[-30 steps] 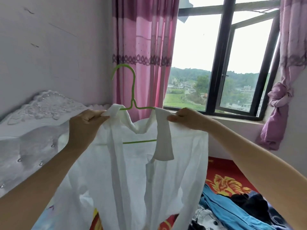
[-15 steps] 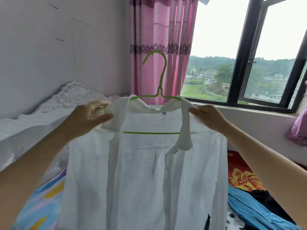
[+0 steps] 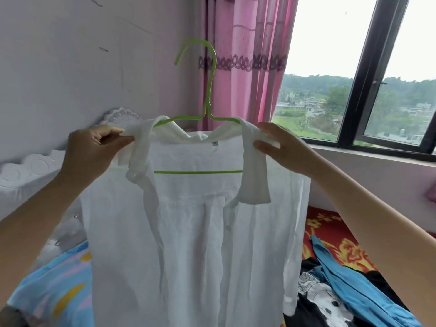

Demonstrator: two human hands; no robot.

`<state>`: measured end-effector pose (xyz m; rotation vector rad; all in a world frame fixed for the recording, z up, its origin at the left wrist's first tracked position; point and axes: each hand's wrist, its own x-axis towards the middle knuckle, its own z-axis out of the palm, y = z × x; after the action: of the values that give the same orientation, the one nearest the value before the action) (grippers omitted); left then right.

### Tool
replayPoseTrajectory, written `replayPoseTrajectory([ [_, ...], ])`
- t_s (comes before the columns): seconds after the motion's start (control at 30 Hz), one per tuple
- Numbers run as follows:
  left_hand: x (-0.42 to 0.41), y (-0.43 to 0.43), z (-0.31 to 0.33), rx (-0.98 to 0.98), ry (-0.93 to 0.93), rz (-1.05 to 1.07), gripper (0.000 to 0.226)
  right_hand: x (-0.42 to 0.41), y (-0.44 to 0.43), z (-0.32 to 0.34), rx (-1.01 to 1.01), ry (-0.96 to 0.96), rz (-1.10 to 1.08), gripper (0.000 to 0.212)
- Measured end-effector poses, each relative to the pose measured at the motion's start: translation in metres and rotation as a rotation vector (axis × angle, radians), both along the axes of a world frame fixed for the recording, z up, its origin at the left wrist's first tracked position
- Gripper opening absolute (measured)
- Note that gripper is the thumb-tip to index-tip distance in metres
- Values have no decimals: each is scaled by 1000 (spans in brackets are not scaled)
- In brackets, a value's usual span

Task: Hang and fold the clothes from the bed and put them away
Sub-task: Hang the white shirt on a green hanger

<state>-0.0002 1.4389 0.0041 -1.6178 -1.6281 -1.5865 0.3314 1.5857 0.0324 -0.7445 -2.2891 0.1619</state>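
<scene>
A white button shirt (image 3: 193,232) hangs open on a green wire hanger (image 3: 208,90), held up in front of me with the hook pointing up. My left hand (image 3: 94,149) pinches the shirt's left collar end at the shoulder. My right hand (image 3: 280,147) pinches the right collar flap, fingers curled round the fabric. On the bed at lower right lie a blue garment (image 3: 354,284) and a black printed garment (image 3: 330,308).
The bed has a red patterned cover (image 3: 330,234) on the right and a blue patterned sheet (image 3: 54,289) on the left. A white carved headboard (image 3: 28,171) stands against the wall. Pink curtain (image 3: 245,55) and a dark-framed window (image 3: 368,79) lie behind.
The shirt now sits squarely on the hanger and is raised higher and more centred. Both hands have shifted their grip out along the collar ends.
</scene>
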Motion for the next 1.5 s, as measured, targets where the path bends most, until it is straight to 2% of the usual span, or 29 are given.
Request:
replayPoseTrajectory([
  [0.07,-4,-11,2,-3,5,10,3,-17,-11,10,23,-17,55,49],
  [0.13,-11,-25,2,0,11,4,17,-38,-21,21,43,-55,113,40],
  [0.2,-15,-39,1,-17,-2,-14,35,-57,-29,28,-8,-87,149,20],
  [0.27,-23,-61,-2,-39,-34,6,40,-80,-39,30,-128,-100,204,38],
  [0.33,-37,-90,-9,-44,-84,51,35,-108,-53,26,-223,-63,285,39],
  [0.5,-71,-173,-25,-162,-237,64,24,-165,-93,1,-221,-28,443,38],
  [0.63,-89,-284,-40,-255,-316,213,17,-232,-151,-16,-230,-106,579,48],
  [0.77,-84,-375,-49,-333,-393,292,36,-283,-213,-29,-258,-117,711,53],
  [1.0,-45,-533,-61,-240,-109,822,38,-364,-349,-49,-277,-187,1071,52],
  [1.07,-36,-573,-69,-209,-121,971,29,-381,-391,-53,-261,-222,1177,52],
  [1.17,-22,-613,-76,-252,-42,1132,5,-399,-437,-58,-295,-295,1324,54],
  [1.23,-12,-642,-83,-345,-5,1257,5,-413,-473,-60,-359,-375,1404,57],
  [1.3,-9,-665,-92,-400,-63,1349,19,-428,-496,-63,-437,-448,1419,56],
  [1.37,-7,-690,-101,-376,-147,1438,28,-446,-520,-68,-522,-495,1425,55],
  [1.5,-8,-745,-116,-270,-271,1607,32,-480,-563,-78,-713,-491,1434,48],
])
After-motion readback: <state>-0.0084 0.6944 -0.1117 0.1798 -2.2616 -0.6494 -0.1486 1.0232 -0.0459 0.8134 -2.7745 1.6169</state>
